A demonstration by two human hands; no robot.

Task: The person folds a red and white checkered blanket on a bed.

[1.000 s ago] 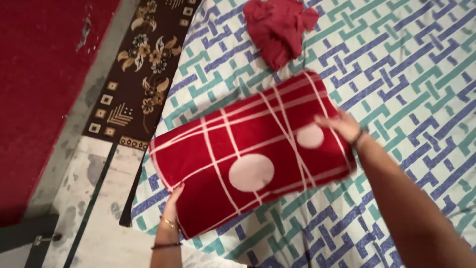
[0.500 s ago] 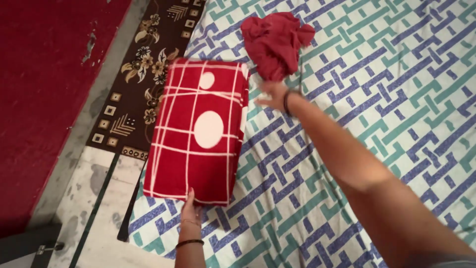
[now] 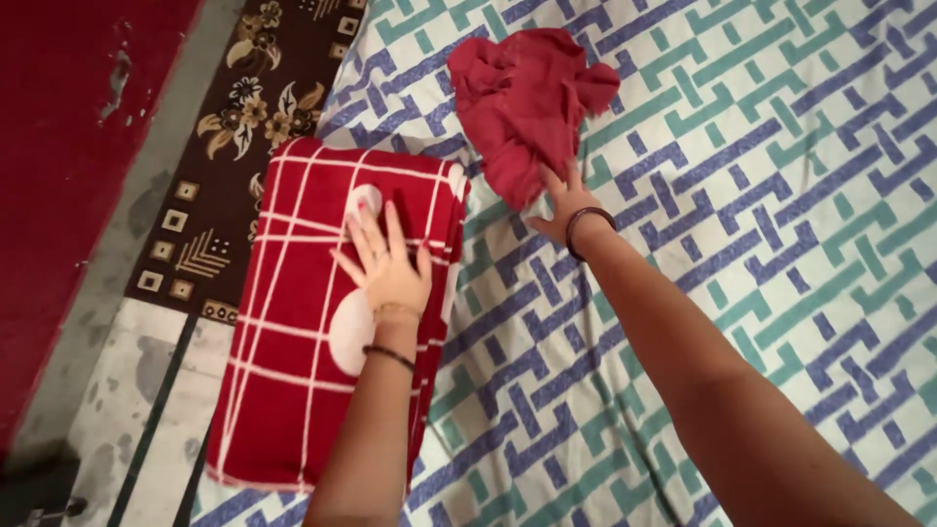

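Observation:
A folded red cloth [image 3: 293, 332] with white grid lines and white dots lies lengthwise along the left edge of the bed. My left hand [image 3: 386, 263] rests flat on its upper middle, fingers spread. A crumpled plain red garment [image 3: 527, 102] lies higher up on the patterned bedsheet [image 3: 742, 195]. My right hand [image 3: 564, 203] reaches out with fingers apart and touches the lower edge of that garment, holding nothing.
The bedsheet has a blue and teal maze pattern on white. Left of the bed lies a brown floral mat [image 3: 239, 146], then a red carpet [image 3: 59, 146] and bare grey floor [image 3: 127, 410].
The folded cloth was turned from slanting across the bed to lengthwise at its left edge. My left hand moved up onto it. My right hand let go and reached the crumpled garment.

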